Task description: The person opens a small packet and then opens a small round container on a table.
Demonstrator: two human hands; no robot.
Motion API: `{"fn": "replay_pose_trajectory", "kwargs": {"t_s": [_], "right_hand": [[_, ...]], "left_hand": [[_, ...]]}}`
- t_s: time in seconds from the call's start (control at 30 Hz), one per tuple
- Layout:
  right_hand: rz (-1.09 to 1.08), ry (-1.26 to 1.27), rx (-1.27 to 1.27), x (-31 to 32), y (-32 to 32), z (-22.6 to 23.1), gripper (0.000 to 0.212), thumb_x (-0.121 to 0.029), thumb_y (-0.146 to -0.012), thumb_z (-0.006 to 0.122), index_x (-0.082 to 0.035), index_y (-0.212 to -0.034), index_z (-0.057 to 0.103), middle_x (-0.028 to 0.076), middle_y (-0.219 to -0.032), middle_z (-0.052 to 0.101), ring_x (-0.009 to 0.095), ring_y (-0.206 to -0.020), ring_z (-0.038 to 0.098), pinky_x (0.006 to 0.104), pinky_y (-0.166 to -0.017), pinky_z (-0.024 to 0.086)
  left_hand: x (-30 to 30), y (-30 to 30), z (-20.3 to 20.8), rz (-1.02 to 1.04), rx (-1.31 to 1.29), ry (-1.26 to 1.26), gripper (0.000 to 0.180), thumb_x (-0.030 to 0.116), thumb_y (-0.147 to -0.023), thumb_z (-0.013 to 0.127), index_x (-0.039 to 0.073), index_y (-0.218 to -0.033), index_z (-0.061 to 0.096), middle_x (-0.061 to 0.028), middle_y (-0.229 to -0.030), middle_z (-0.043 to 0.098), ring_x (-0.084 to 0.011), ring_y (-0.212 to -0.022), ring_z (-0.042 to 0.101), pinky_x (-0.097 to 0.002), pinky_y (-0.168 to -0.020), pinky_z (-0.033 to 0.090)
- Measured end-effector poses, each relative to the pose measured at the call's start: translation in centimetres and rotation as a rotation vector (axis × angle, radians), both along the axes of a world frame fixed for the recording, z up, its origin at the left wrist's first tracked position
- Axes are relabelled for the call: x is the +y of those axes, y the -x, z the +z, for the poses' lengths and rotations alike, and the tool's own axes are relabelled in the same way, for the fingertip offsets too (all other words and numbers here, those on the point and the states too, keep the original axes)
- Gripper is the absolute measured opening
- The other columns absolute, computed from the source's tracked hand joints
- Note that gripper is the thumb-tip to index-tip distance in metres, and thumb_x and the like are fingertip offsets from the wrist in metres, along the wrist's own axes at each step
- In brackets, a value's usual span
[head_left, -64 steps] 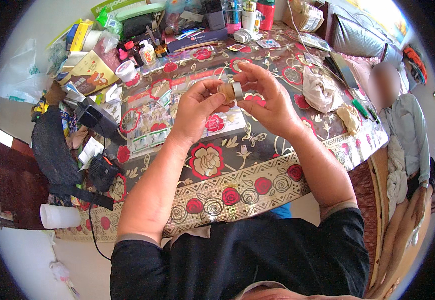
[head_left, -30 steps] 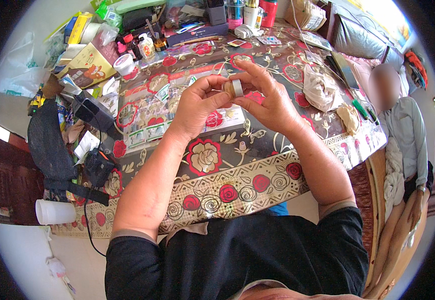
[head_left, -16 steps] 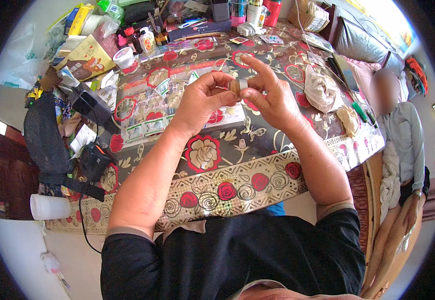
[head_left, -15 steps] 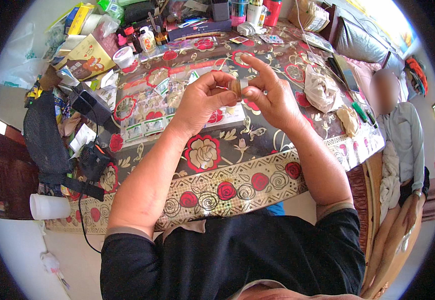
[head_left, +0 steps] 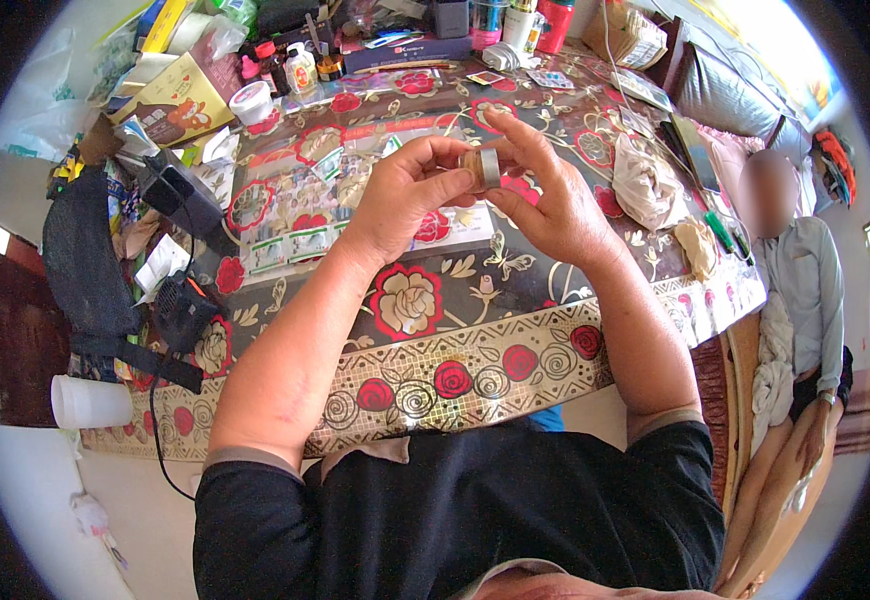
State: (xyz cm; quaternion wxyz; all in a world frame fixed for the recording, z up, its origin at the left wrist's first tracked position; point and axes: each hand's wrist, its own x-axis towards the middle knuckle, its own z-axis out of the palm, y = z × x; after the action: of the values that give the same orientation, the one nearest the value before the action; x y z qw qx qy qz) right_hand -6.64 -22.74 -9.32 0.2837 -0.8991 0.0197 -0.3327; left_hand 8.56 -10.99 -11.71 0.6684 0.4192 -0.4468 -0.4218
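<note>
Above the middle of the table my left hand pinches a small brown cylinder with a grey band at one end, held between thumb and bent fingers. My right hand curves round the grey end, its thumb at the lower edge and a finger at the upper one. The right index finger sticks out, away from me. Fingers cover part of the cylinder, so its exact kind is unclear. Beneath my hands lies a clear plastic sheet with several small white-and-green packets on it.
The table has a flowered cloth. Bottles, a white tub and boxes crowd the far left. A white plastic bag and green marker lie right. A white cup stands at the left edge; a seated person is at right.
The cylinder has turned, so more of its grey end shows. My right thumb has moved down to the cylinder's lower edge. My left hand keeps its pinch.
</note>
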Motion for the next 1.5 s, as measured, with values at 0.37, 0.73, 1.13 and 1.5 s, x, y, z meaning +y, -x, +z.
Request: {"fn": "replay_pose_trajectory", "kwargs": {"t_s": [0.37,0.73,1.13,1.5], "right_hand": [[0.004,0.143,-0.082,-0.13,-0.13,0.25,0.068,-0.009,-0.07,0.07,-0.012,-0.131,0.04,0.014,-0.101,0.061,0.03,-0.087,0.06,0.0389,-0.077,0.048],[-0.042,0.184,0.007,-0.18,0.18,0.42,0.065,-0.019,-0.077,0.067,-0.011,-0.134,0.035,0.013,-0.089,0.065,0.033,-0.088,0.06,0.0417,-0.075,0.047],[-0.05,0.074,-0.07,-0.14,-0.21,-0.15,0.068,-0.024,-0.074,0.071,-0.01,-0.132,0.039,0.011,-0.092,0.063,0.028,-0.083,0.06,0.0377,-0.074,0.047],[-0.016,-0.035,-0.074,-0.1,-0.24,-0.21,0.068,-0.023,-0.072,0.074,-0.008,-0.13,0.041,0.008,-0.087,0.059,0.019,-0.075,0.057,0.0303,-0.068,0.047]], "left_hand": [[0.03,0.03,-0.03,0.014,0.065,0.008,0.03,0.018,-0.085,0.063,0.0,-0.107,0.055,-0.0084,-0.094,0.062,-0.0162,-0.083,0.063,-0.0279,-0.075,0.052],[0.03,0.14,-0.13,0.022,0.012,0.008,0.029,0.017,-0.084,0.064,0.001,-0.106,0.055,-0.008,-0.095,0.062,-0.0161,-0.085,0.063,-0.0278,-0.077,0.052],[-0.02,-0.06,-0.39,-0.024,0.019,0.001,0.033,0.019,-0.085,0.062,0.004,-0.113,0.053,-0.0053,-0.101,0.059,-0.0144,-0.09,0.06,-0.0289,-0.08,0.052],[0.0,0.14,-0.37,-0.024,-0.044,-0.052,0.033,0.02,-0.085,0.063,0.003,-0.111,0.053,-0.0053,-0.099,0.059,-0.0151,-0.088,0.061,-0.0275,-0.077,0.052]]}}
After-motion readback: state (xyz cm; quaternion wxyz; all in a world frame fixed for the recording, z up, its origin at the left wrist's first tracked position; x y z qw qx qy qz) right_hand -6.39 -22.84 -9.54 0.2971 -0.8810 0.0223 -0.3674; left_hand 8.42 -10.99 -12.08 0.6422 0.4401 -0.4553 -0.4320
